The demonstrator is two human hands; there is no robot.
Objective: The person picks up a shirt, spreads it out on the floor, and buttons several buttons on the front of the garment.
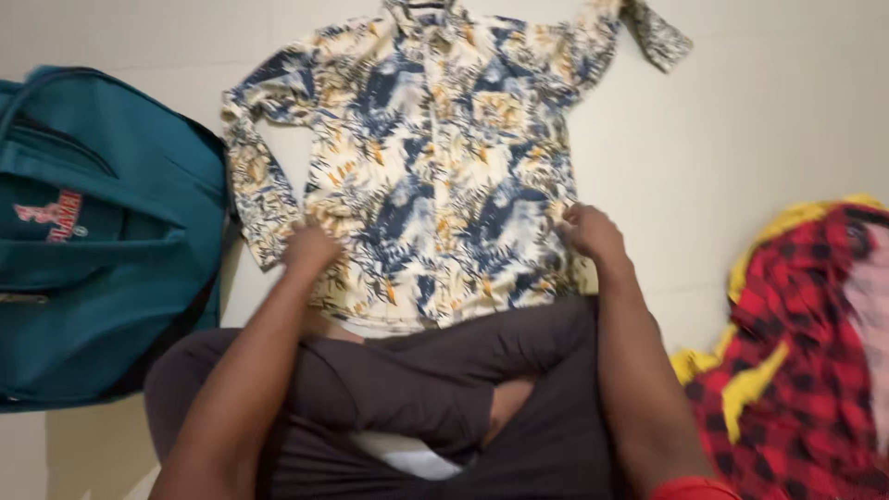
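Your one cream, navy and orange leaf-print button-up shirt (435, 157) lies spread flat, front up, on the pale floor (759, 157) right ahead of your crossed legs, collar pointing away from you, with one sleeve bent down on the left and the other flung out at the top right. Your left hand (310, 248) presses on the lower left hem area; its fingers look curled down onto the cloth, though blur hides whether they pinch it. Your right hand (591, 231) sits at the lower right side seam, fingers bent over the edge, seemingly gripping the fabric. To my eye you're at the smoothing-and-squaring stage of laying the shirt out; the next move calls for both sides drawn even and that stray sleeve brought in. Outward from there: one teal fabric backpack (93, 231) to your left, touching the sleeve, and one heap of red-and-black checked cloth with yellow fabric (806, 352) to your right.
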